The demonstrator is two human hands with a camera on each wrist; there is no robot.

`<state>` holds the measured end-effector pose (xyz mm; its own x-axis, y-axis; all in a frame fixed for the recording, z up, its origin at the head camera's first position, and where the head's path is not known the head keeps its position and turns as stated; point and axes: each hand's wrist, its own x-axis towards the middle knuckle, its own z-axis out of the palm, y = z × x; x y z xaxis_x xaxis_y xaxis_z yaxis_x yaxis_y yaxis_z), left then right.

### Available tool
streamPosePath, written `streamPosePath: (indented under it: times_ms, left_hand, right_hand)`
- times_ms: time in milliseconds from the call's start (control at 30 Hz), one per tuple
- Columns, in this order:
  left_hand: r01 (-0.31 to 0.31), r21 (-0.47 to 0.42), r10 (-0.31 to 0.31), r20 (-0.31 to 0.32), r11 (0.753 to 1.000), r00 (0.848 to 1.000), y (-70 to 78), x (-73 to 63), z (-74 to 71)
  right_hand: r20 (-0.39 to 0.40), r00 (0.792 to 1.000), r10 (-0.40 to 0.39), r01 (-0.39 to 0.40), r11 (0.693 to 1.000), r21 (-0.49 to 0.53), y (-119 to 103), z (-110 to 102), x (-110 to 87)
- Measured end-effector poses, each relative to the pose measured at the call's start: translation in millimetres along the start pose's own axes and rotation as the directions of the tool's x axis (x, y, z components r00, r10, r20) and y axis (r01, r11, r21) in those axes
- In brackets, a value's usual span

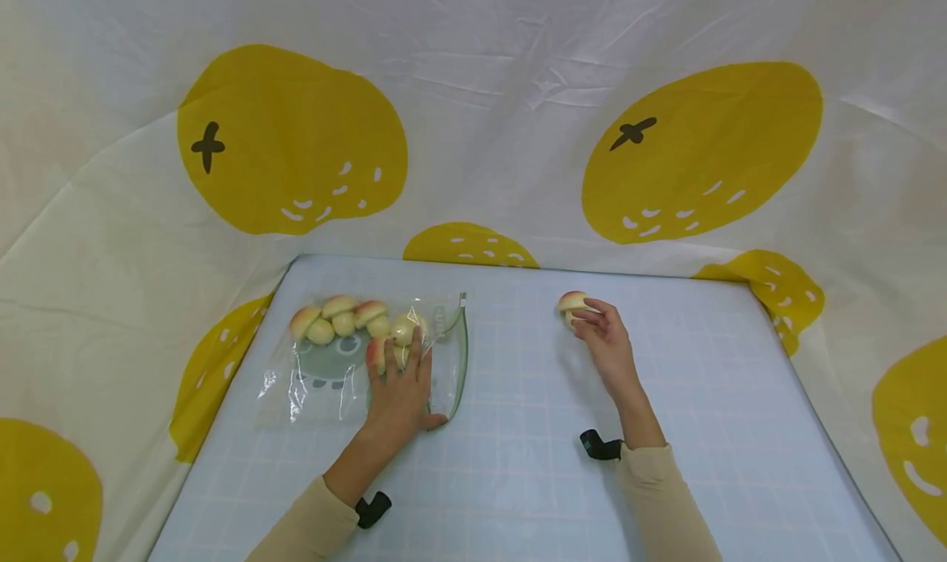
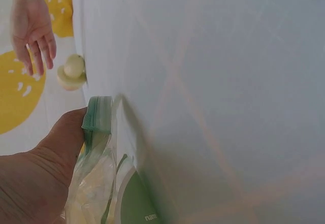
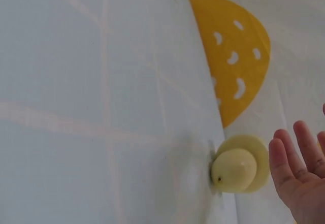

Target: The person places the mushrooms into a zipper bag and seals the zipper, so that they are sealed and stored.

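A clear zip bag (image 1: pixel 277 402) with a green zip edge lies at the left, several toy mushrooms (image 1: pixel 342 315) with red and cream caps inside it. My left hand (image 1: pixel 399 398) rests on the bag with fingers spread over the mushrooms nearest the zip. In the left wrist view the thumb is at the green zip (image 2: pixel 97 115). A single toy mushroom (image 1: pixel 572 301) stands on the table at the right, its round stem (image 3: pixel 234 170) showing in the right wrist view. Beside it is my right hand (image 1: pixel 610 344), fingers extended and apart from the mushroom in both wrist views.
A pale blue checked cloth (image 1: pixel 518 480) covers the table. White fabric with yellow fruit prints (image 1: pixel 703 151) hangs behind and around it. Each wrist carries a black camera mount (image 1: pixel 599 445).
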<state>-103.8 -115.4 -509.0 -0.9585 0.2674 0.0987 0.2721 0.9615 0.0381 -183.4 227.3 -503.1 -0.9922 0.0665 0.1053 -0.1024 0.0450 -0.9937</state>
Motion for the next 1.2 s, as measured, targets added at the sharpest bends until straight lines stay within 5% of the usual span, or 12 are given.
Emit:
streamPosePath:
  times_ms: [267,600,933,1200]
  left_hand:
    - [0.012,-0.016,-0.012,0.021,1.000,1.000,0.1,0.7,-0.6]
    - [0.007,-0.033,-0.007,0.010,0.999,1.000,0.3,0.6,-0.9]
    - [0.009,-0.035,-0.009,0.015,0.999,1.000,-0.5,1.5,-2.8]
    - [0.006,-0.025,-0.005,0.031,1.000,1.000,-0.4,1.3,-3.2]
  right_hand:
    - [-0.075,0.996,0.058,-0.060,0.998,-0.027,-5,-8,4.8]
    - [-0.205,0.979,0.006,-0.035,0.990,-0.139,18,-17,16.6]
    - [-0.005,0.997,0.076,-0.073,0.940,-0.335,27,-15,37.0]
    - [0.019,0.992,0.121,-0.107,0.928,-0.356,32,-14,43.7]
